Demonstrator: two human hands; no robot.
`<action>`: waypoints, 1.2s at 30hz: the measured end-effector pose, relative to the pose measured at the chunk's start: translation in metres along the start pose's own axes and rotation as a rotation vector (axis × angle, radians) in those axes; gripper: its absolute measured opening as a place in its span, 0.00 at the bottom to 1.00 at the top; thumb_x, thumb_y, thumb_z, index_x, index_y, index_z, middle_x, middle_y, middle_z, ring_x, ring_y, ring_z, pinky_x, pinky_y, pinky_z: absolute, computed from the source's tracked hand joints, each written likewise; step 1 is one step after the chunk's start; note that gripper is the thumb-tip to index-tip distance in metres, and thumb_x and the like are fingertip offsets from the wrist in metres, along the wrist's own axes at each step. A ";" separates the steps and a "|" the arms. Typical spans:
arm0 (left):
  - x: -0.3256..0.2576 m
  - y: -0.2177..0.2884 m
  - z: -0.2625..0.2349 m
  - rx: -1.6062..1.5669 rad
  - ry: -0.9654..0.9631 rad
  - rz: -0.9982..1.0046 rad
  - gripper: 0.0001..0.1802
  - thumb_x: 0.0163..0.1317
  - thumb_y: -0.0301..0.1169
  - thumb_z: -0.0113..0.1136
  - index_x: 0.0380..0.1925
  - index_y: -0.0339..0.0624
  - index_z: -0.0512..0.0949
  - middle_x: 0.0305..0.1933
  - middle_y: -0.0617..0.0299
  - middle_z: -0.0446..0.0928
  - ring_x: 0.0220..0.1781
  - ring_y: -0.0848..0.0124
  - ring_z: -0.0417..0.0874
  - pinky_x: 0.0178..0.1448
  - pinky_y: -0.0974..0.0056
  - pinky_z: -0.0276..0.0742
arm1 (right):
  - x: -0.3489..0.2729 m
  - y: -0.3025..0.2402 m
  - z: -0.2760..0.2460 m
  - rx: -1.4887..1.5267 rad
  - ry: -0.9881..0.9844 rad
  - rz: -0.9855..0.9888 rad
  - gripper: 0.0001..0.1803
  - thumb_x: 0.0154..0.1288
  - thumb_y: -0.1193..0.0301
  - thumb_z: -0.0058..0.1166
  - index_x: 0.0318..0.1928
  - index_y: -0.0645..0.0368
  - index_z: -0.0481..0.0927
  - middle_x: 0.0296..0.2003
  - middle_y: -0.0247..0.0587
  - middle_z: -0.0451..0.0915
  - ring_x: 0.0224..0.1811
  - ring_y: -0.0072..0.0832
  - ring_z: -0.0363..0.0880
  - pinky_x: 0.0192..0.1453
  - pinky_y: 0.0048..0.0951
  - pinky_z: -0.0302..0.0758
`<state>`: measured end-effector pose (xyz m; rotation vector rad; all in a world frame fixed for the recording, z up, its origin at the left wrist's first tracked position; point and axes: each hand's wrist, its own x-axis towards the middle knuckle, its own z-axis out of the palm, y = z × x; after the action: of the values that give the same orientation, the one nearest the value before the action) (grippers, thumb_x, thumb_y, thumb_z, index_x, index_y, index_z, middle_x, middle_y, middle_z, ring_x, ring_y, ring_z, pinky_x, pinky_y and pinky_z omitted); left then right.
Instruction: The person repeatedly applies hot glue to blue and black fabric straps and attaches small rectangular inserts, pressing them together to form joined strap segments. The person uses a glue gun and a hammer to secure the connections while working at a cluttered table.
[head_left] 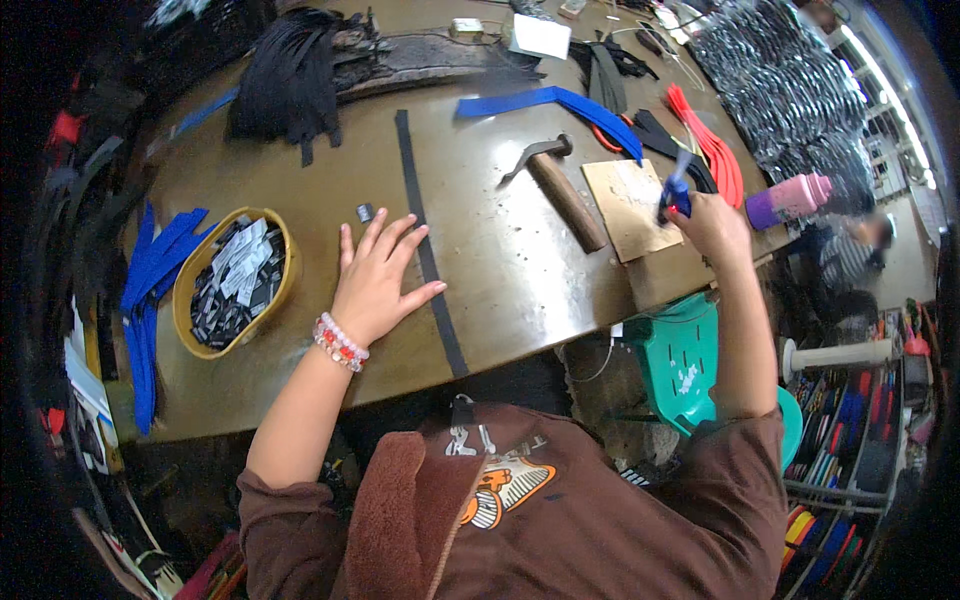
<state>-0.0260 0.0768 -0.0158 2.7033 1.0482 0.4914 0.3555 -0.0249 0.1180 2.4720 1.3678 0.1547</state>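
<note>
My left hand (378,280) lies palm down on the table with its fingers spread. Its fingertips are beside a long black strap (425,235) lying across the table. Just beyond the fingers is a small dark folded label (364,212). My right hand (716,228) is closed around a small blue object (677,195) with a pale, blurred tip; its exact kind is unclear. That hand is over the right edge of a tan board (628,205). A hammer (566,200) with a wooden handle rests to the board's left.
At left stand a yellow basket (186,335) of labels and blue straps (145,300). Farther back lie black straps (285,85) and a blue strap (520,102). Red straps (712,150) and a pink-purple bottle (785,203) are at right. A green chair (680,350) stands below the table edge.
</note>
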 end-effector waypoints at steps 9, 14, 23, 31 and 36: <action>0.000 -0.002 0.004 -0.023 -0.005 -0.015 0.50 0.53 0.63 0.55 0.70 0.51 0.51 0.70 0.60 0.61 0.74 0.54 0.52 0.72 0.33 0.35 | -0.053 -0.154 0.010 0.685 0.041 -0.699 0.16 0.50 0.62 0.68 0.36 0.59 0.83 0.27 0.46 0.78 0.27 0.41 0.78 0.33 0.36 0.73; 0.000 -0.001 0.001 -0.070 -0.022 -0.053 0.56 0.51 0.64 0.57 0.71 0.46 0.45 0.68 0.57 0.63 0.74 0.54 0.52 0.72 0.34 0.34 | -0.046 -0.162 0.002 0.695 0.128 -0.738 0.20 0.46 0.59 0.71 0.34 0.60 0.83 0.24 0.43 0.70 0.24 0.37 0.72 0.29 0.36 0.68; 0.002 0.000 -0.001 -0.060 -0.056 -0.072 0.58 0.47 0.63 0.62 0.71 0.48 0.45 0.73 0.61 0.53 0.75 0.55 0.50 0.73 0.36 0.35 | -0.038 -0.157 -0.005 0.367 0.068 -0.727 0.23 0.54 0.51 0.62 0.36 0.60 0.82 0.34 0.48 0.80 0.34 0.43 0.81 0.41 0.40 0.76; -0.001 -0.007 -0.002 -0.240 0.098 -0.019 0.58 0.53 0.62 0.56 0.72 0.51 0.35 0.76 0.56 0.42 0.76 0.51 0.46 0.73 0.38 0.35 | -0.031 -0.029 0.122 1.029 0.491 0.302 0.23 0.64 0.56 0.56 0.49 0.62 0.78 0.38 0.50 0.81 0.42 0.38 0.79 0.50 0.35 0.70; -0.003 -0.013 -0.001 -0.384 0.244 -0.026 0.56 0.54 0.57 0.59 0.72 0.50 0.36 0.76 0.49 0.41 0.76 0.48 0.45 0.73 0.39 0.37 | -0.082 -0.049 0.149 0.575 1.015 0.367 0.19 0.60 0.59 0.60 0.43 0.61 0.78 0.34 0.43 0.76 0.39 0.39 0.76 0.46 0.35 0.70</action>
<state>-0.0367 0.0839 -0.0193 2.3296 0.9288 0.9318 0.3075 -0.1017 -0.0342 3.2920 1.3535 1.4438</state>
